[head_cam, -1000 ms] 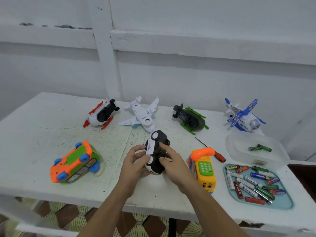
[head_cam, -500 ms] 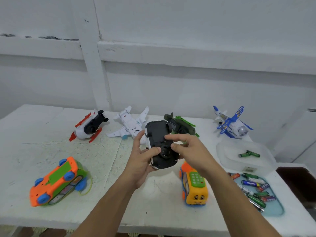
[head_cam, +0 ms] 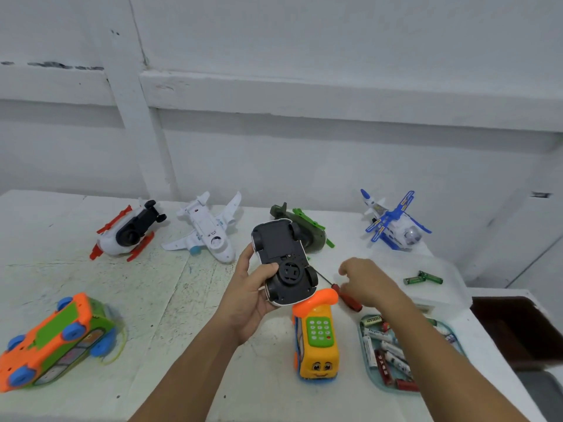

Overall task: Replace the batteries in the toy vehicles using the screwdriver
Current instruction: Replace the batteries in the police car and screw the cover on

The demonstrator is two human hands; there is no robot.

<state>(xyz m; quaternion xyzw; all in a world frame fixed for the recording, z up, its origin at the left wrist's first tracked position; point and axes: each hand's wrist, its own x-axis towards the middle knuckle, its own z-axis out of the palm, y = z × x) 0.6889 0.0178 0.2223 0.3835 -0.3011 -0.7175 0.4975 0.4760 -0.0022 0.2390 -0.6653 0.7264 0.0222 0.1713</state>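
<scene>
Black underside up, the toy car (head_cam: 281, 258) is lifted above the middle of the white table (head_cam: 170, 300). The left hand (head_cam: 248, 303) grips it from the left, thumb pressed on the chassis near the round disc, fingers wrapped behind the white body. Its wheels point toward the camera and its battery cover is closed.

The right hand (head_cam: 365, 281) hovers with fingers curled downward just over the red-handled screwdriver (head_cam: 347, 298). The screwdriver lies on the table toward the right edge, its thin shaft running behind the car. Whether the hand touches or grips the handle cannot be told.

Just below the car stands a yellow toy phone bus (head_cam: 316, 342) with an orange handset, facing the near edge. Beside it, by the right edge, a teal tray (head_cam: 393, 390) holds a jumble of batteries (head_cam: 385, 357), partly covered by the right forearm. Behind the tray, a clear plastic box (head_cam: 454, 287) contains a few green batteries (head_cam: 423, 278).

Along the far edge sit four toys: a white and red craft (head_cam: 128, 236) on its side, a white plane (head_cam: 207, 233) belly up, a green toy (head_cam: 309, 228) partly hidden by the car, and a blue and white plane (head_cam: 393, 223). Near the left near corner, an orange and green bus (head_cam: 54, 339) lies tipped over, blue wheels up.
</scene>
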